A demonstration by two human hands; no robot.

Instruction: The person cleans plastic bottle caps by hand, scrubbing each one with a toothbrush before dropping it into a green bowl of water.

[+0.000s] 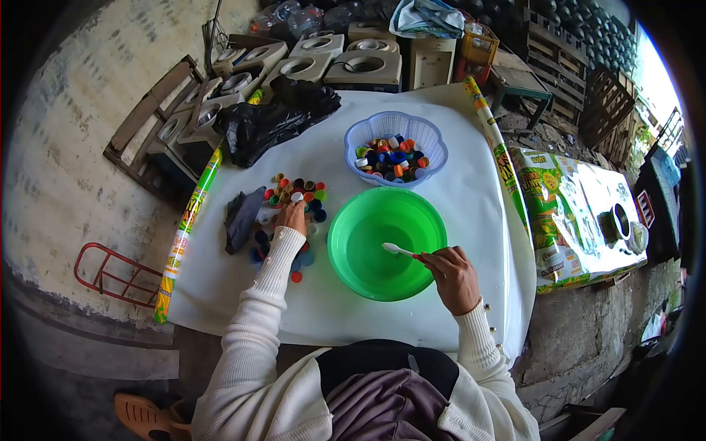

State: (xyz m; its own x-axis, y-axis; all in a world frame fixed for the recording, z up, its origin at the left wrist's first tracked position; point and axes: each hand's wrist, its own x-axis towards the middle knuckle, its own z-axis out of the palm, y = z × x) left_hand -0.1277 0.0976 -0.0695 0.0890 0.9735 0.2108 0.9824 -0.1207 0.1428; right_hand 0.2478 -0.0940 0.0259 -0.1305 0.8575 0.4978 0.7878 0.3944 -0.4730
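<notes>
My right hand [452, 278] is closed on the handle of a toothbrush [401, 251], its white head held over the green basin [346, 275]. The basin looks to hold shallow water. At the left, my left hand [292, 217] reaches into a pile of loose bottle caps [280, 192] of many colours. Its fingers are pinched at a white bottle cap [296, 196], and the hand partly covers the caps around it. Behind the basin stands a blue plastic basket [354, 132] with many more coloured caps in it.
A dark cloth [243, 219] lies left of the caps, and a black plastic bag [283, 117] sits at the far left. Rolled printed edges [193, 213] border the white table cover [316, 316]. A wrapped stack [573, 213] stands to the right.
</notes>
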